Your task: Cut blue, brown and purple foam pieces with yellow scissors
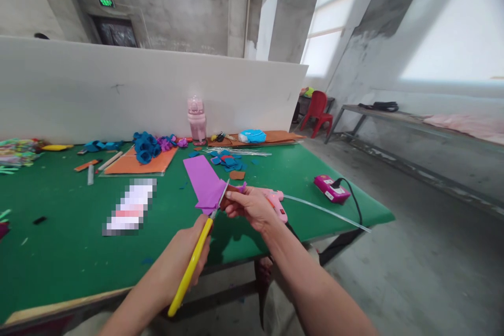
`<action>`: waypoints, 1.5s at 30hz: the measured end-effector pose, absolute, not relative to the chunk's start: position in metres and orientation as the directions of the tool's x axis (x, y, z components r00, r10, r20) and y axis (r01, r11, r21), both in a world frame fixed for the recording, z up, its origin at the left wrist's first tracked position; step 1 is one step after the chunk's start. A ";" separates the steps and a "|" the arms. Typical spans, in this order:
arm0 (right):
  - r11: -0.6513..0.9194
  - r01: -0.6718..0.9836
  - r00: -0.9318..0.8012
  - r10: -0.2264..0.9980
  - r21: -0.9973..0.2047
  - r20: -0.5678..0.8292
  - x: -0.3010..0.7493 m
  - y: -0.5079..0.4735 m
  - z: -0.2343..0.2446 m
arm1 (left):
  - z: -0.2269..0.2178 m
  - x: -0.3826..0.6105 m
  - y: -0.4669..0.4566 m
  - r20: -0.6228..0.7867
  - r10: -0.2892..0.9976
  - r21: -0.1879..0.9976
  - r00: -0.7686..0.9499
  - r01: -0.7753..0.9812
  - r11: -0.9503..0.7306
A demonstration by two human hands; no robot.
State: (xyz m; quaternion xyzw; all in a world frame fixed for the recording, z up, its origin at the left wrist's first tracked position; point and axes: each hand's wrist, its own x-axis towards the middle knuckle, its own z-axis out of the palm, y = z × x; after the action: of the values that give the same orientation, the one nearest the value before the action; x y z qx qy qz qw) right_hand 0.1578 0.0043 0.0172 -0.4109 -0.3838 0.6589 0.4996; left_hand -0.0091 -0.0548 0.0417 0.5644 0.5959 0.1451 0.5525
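Observation:
My left hand [192, 249] is closed round the yellow handles of a pair of scissors [196, 257], whose blades point up into a purple foam sheet [205, 184]. My right hand [248, 206] pinches the right edge of that purple sheet, just above the green table [71, 241]. The sheet slants up and away from me, and the blades meet it near its lower right corner. A pink glue gun [277, 203] lies right behind my right hand.
An orange sheet [137, 163] with blue foam flowers [145, 148] and purple bits lies further back. A pink bottle [197, 118] stands by the white partition. A pink box with a black cable [331, 189] and a clear glue stick [326, 211] lie at right. Red chair beyond.

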 end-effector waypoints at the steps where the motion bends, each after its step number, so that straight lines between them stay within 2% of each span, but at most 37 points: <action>1: -0.210 -0.337 -0.158 0.974 -0.918 -0.165 0.157 0.005 0.016 | 0.045 -0.008 -0.055 -0.496 0.832 0.796 0.249 0.513 0.321; 4: -0.223 -0.318 -0.155 0.971 -0.921 -0.182 0.155 0.007 0.015 | 0.055 -0.009 -0.057 -0.487 0.833 0.798 0.262 0.521 0.303; 10: -0.223 -0.293 -0.163 0.970 -0.930 -0.181 0.154 0.006 0.014 | 0.055 -0.015 -0.064 -0.351 0.877 0.831 0.329 0.540 0.130; 18: -0.221 -0.264 -0.155 0.970 -0.939 -0.185 0.162 0.008 0.014 | 0.028 -0.027 -0.053 -0.183 0.863 0.939 0.471 0.344 0.012; 21: -0.204 -0.250 -0.184 0.970 -0.946 -0.161 0.169 0.004 0.021 | 0.026 -0.032 -0.041 -0.065 0.915 0.974 0.399 0.224 -0.029; 24: -0.124 -0.202 -0.281 0.957 -0.971 -0.063 0.172 -0.003 0.027 | 0.032 -0.036 -0.026 0.142 0.955 0.972 0.260 0.144 -0.183; 26: -0.052 -0.159 -0.335 0.942 -0.986 0.004 0.171 -0.009 0.031 | 0.038 -0.038 -0.021 0.210 0.949 0.961 0.233 0.128 -0.244; 32: 0.091 0.118 -0.391 0.920 -0.989 0.038 0.162 -0.022 0.036 | 0.053 -0.034 -0.023 0.179 0.912 0.978 0.368 0.037 -0.207; 36: 0.163 0.240 -0.392 0.918 -0.957 0.059 0.158 -0.025 0.037 | 0.048 -0.026 -0.022 0.170 0.854 0.980 0.492 0.007 -0.199; 39: 0.178 0.294 -0.375 0.925 -0.939 0.058 0.156 -0.025 0.034 | 0.045 -0.022 -0.019 0.182 0.853 0.974 0.490 0.028 -0.224; 45: 0.201 0.320 -0.376 0.924 -0.926 0.070 0.156 -0.025 0.032 | 0.050 -0.017 -0.018 0.118 0.902 0.980 0.416 0.099 -0.174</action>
State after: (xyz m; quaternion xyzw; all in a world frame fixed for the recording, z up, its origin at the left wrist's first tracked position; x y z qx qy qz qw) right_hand 0.1558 -0.0248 0.0322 -0.4457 -0.6980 0.4482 0.3366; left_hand -0.0167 -0.0183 0.0502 0.6619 0.3780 0.3861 0.5195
